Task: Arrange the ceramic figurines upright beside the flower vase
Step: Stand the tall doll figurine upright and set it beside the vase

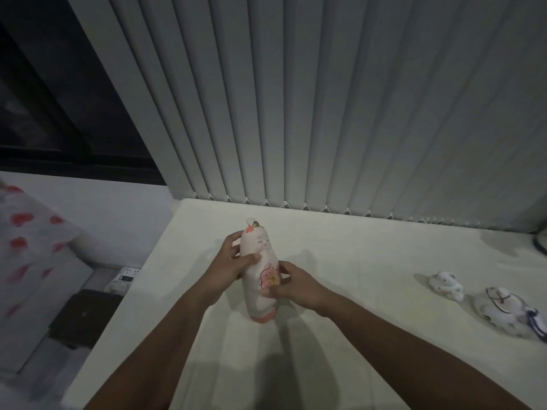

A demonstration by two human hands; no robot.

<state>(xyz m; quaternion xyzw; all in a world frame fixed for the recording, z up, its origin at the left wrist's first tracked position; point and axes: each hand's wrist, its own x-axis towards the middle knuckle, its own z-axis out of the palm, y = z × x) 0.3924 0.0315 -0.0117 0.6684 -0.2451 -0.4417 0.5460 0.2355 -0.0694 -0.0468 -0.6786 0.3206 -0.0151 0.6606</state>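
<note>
- Hands on both sides of a tall white ceramic doll figurine with a painted pink flower and pink base: left hand wraps the upper body, right hand grasps the lower side, fingers curled on the glaze.
- Figurine stands upright, base on or just at the pale tabletop, near its left end.
- Two small white ceramic animal figurines, a nearer-the-blinds one and a larger blue-trimmed one, lie tipped, well apart to the right.
- No flower vase is visible; the step looks like placing the doll.
- Next likely calls for a gentle release, then reaching right.
</note>
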